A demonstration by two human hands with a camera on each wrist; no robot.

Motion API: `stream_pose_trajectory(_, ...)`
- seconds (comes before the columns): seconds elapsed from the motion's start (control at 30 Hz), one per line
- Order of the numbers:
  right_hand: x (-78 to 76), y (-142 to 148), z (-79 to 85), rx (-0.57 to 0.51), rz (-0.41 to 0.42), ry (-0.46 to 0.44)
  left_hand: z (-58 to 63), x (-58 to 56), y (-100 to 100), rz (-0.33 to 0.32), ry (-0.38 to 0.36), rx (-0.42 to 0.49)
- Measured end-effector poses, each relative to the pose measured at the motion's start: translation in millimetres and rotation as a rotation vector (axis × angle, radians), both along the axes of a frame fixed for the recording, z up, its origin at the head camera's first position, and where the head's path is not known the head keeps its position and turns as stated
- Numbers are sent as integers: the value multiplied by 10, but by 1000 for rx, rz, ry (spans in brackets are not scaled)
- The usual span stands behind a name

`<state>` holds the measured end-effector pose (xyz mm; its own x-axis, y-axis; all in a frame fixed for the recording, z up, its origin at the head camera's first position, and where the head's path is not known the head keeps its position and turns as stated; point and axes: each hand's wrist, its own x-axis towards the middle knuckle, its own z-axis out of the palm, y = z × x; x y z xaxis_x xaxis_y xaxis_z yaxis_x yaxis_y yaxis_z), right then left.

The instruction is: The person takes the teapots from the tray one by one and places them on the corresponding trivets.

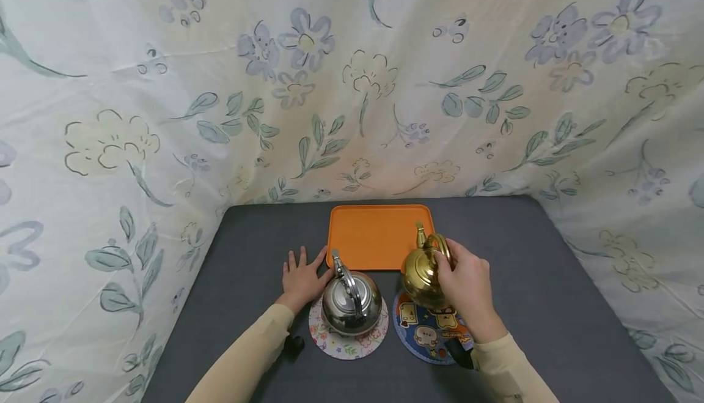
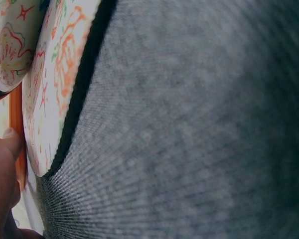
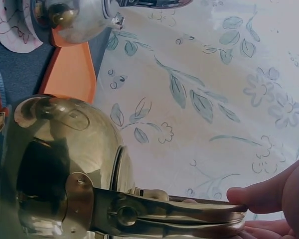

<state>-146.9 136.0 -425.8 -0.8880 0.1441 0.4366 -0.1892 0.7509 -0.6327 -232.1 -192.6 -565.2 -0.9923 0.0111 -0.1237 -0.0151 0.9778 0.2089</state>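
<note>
My right hand [image 1: 467, 284] grips the arched handle of a shiny gold kettle [image 1: 420, 277]. In the right wrist view, the thumb and fingers of that hand [image 3: 294, 194] close round the handle of the gold kettle [image 3: 74, 129]. Its spout points toward the back, and its body covers the far part of a round blue cartoon mat [image 1: 429, 336]. A silver kettle [image 1: 343, 323] stands on a round floral mat [image 1: 349, 349]. Beside it, my left hand [image 1: 304, 280] has its fingers spread, fingertips near the tray's corner; whether they touch the tray is unclear.
An orange rectangular tray [image 1: 379, 232] lies behind both kettles on the dark grey table [image 1: 264, 232]. Floral fabric [image 1: 352, 103] hangs behind the table and at its sides. Black wrist straps or mounts [image 1: 294, 346] show under the sleeves.
</note>
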Motion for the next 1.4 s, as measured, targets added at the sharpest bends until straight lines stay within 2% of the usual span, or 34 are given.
stream_pose_trajectory(0.4, 246, 43, 3, -28, 10, -50, -8, 5, 10, -3, 6, 10)
stream_pose_trajectory(0.67, 379, 99, -14, -39, 27, -61, 47, 79, 57, 5, 16, 12)
stream_pose_trajectory(0.9, 427, 155, -83, -41, 37, -56, 84, 138, 96, 9, 22, 10)
stream_pose_trajectory(1.4, 438, 133, -170, -33, 7, -88, 84, 124, 93, 6, 17, 15)
